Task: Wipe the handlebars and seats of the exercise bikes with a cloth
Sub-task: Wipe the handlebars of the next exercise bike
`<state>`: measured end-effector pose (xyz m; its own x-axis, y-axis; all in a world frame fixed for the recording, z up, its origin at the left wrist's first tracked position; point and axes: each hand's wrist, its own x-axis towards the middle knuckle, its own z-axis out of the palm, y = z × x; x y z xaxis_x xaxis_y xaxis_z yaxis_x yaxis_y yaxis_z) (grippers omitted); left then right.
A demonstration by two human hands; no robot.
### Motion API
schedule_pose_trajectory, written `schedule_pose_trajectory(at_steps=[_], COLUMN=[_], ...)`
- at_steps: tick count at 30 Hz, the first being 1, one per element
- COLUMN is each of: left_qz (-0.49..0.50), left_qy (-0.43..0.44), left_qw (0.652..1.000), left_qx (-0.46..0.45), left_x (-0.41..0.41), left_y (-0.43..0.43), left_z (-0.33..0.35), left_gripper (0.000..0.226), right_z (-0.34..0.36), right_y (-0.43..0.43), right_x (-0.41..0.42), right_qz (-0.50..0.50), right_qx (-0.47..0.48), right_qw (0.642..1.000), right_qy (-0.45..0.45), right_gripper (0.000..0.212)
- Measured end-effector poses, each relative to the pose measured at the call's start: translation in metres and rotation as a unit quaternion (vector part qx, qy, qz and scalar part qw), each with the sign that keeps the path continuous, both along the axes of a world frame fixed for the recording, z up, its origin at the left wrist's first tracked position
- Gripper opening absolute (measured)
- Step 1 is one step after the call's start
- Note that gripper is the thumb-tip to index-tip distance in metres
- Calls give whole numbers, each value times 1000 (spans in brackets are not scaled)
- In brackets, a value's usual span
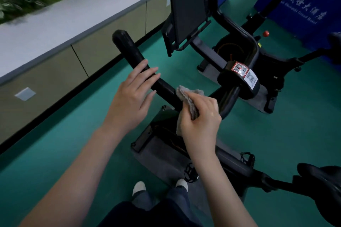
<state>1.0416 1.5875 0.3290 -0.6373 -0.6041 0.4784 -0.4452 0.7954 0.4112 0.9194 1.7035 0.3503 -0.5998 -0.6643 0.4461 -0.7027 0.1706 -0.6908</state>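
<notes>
A black handlebar of the near exercise bike runs from upper left down toward the middle. My right hand is shut on a crumpled grey cloth, pressing it against the bar's lower part. Just above and left of the cloth, my left hand hovers over the bar with fingers spread, holding nothing. The bike's black seat shows at the lower right edge. The bike's stem carries QR-code stickers.
A black tablet holder stands above the bars. Behind them stands a second bike's frame with a red knob. A grey counter with beige cabinets runs along the left. Blue banners stand at the back right. The floor is green.
</notes>
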Motion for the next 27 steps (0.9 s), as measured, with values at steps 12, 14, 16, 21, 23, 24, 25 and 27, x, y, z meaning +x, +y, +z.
schedule_pose_trajectory(at_steps=[12,14,16,21,23,24,25,27], left_qz=[16,16,16,14,18,20,24,34], left_qy=[-4,-1,-3,-18,-14,-9,-4,2], left_qw=[1000,1000,1000,999,999,999,999,999], left_qx=[-7,-1,6,32,36,38,40,42], left_x=[0,1,1,1,1,0,-1,-3], left_y=[-2,-1,-1,2,3,3,4,7], left_z=[4,5,5,8,10,10,10,11], left_gripper=[38,38,39,44,42,41,41,40], right_z=[30,32,35,44,43,43,43,44], right_y=[-3,6,5,-28,-38,-39,-38,-27], right_x=[-34,-44,-49,-39,-40,-42,-47,-61], right_qz=[185,191,187,249,280,289,295,306], right_qx=[118,123,108,71,105,123,138,159], right_qw=[975,974,976,966,954,949,945,938], right_qy=[22,-4,-24,13,32,36,36,33], right_gripper=[33,33,33,32,31,31,30,29])
